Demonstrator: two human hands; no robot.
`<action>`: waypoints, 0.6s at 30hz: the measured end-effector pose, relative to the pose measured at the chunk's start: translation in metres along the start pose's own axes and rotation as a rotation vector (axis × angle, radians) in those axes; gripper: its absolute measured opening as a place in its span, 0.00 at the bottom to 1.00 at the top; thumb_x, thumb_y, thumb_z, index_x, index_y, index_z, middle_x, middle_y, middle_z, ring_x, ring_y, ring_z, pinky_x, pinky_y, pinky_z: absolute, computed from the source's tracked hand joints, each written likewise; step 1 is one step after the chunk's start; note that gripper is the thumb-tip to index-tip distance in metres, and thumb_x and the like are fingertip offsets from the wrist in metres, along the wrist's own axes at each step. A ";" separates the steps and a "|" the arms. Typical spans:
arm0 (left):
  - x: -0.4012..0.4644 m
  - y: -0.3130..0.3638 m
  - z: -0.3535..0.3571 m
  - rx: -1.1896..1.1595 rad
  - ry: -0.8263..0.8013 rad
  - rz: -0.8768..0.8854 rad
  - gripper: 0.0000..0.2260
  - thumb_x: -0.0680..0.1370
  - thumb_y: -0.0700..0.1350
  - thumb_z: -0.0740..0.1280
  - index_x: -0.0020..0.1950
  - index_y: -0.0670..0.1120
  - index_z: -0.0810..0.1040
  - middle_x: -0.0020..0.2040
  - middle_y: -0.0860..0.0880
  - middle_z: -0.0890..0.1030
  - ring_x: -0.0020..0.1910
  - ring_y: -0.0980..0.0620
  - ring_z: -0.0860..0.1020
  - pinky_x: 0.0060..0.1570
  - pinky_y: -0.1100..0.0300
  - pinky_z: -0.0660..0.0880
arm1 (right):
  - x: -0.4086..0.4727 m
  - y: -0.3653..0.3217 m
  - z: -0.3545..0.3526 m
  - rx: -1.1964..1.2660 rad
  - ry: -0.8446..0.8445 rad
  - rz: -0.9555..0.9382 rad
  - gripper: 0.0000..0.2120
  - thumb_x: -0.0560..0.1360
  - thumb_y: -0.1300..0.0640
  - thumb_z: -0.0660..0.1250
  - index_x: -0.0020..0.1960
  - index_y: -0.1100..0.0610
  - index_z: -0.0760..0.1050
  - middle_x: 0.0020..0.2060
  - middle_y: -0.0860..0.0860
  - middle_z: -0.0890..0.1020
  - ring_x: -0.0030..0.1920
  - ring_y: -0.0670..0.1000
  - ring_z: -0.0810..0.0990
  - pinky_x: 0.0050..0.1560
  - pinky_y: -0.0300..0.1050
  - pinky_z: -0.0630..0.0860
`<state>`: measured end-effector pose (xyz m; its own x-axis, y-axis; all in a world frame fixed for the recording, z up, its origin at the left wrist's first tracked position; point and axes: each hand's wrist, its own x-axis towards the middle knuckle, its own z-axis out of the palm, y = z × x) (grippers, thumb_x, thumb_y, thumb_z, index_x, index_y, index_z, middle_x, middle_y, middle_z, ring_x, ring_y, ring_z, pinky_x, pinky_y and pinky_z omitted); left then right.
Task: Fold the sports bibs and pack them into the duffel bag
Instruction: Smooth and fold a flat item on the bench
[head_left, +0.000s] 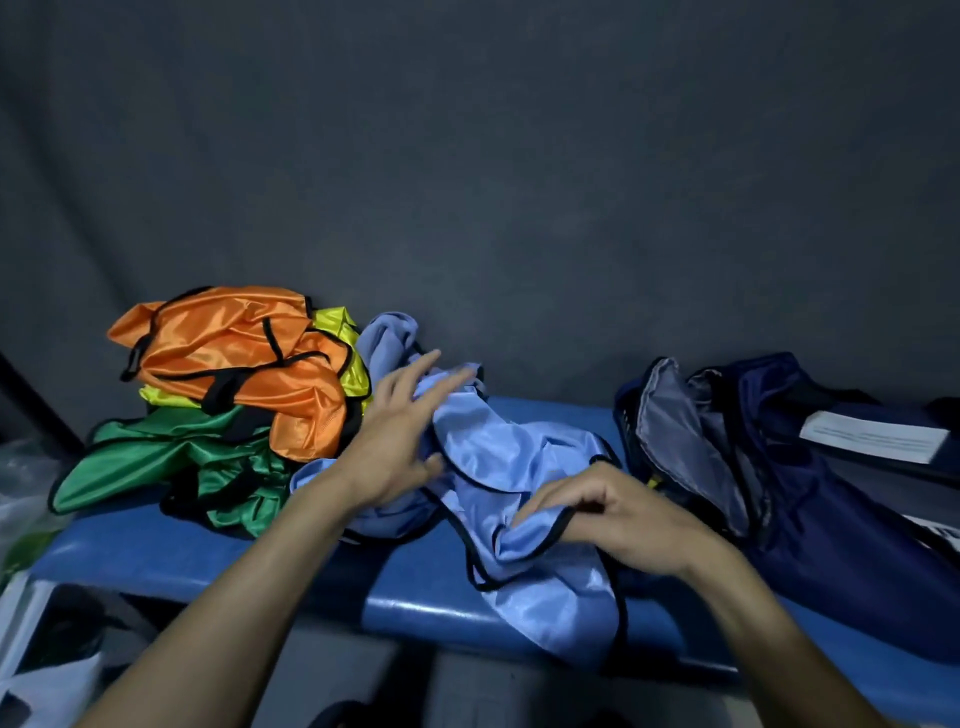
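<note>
hands (498, 467) on blue bib (524, 467), duffel bag (810, 493)

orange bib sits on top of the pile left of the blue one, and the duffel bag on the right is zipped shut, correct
Not quite. The head view shows the duffel bag open, its grey lining exposed. The rest holds: the orange bib tops the pile to the left of the blue bib.

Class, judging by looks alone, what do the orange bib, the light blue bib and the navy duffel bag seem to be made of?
Orange bib: probably thin glossy polyester; bright sheen, black trim.
Light blue bib: likely the same; satiny highlights, soft creases.
Navy duffel bag: seemingly nylon-like fabric; duller sheen, grey lining.
</note>
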<state>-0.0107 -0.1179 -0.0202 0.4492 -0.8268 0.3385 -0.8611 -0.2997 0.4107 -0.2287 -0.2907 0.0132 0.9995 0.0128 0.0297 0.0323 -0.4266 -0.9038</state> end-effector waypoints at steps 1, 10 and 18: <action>-0.002 -0.002 0.002 0.070 -0.036 0.061 0.37 0.73 0.44 0.74 0.77 0.63 0.64 0.82 0.53 0.51 0.80 0.47 0.47 0.73 0.49 0.54 | -0.002 0.002 0.001 -0.007 -0.044 0.017 0.08 0.77 0.62 0.71 0.55 0.59 0.86 0.53 0.51 0.87 0.58 0.51 0.84 0.61 0.50 0.78; -0.006 0.016 -0.023 -0.332 0.207 -0.021 0.07 0.84 0.50 0.62 0.49 0.50 0.75 0.36 0.54 0.76 0.33 0.53 0.73 0.35 0.57 0.71 | -0.013 0.025 -0.013 -0.305 0.117 0.325 0.05 0.69 0.51 0.69 0.43 0.47 0.83 0.42 0.45 0.86 0.45 0.44 0.83 0.54 0.51 0.80; -0.018 0.035 -0.055 -1.126 -0.174 -0.292 0.16 0.72 0.56 0.75 0.51 0.45 0.85 0.45 0.52 0.86 0.47 0.58 0.82 0.51 0.64 0.76 | 0.002 0.041 -0.024 -0.725 0.520 0.568 0.21 0.77 0.46 0.70 0.63 0.58 0.74 0.56 0.55 0.79 0.55 0.58 0.78 0.49 0.46 0.71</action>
<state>-0.0356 -0.0872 0.0340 0.4812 -0.8763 0.0229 0.0044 0.0285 0.9996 -0.2258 -0.3299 -0.0131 0.7384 -0.6741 0.0168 -0.6198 -0.6883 -0.3769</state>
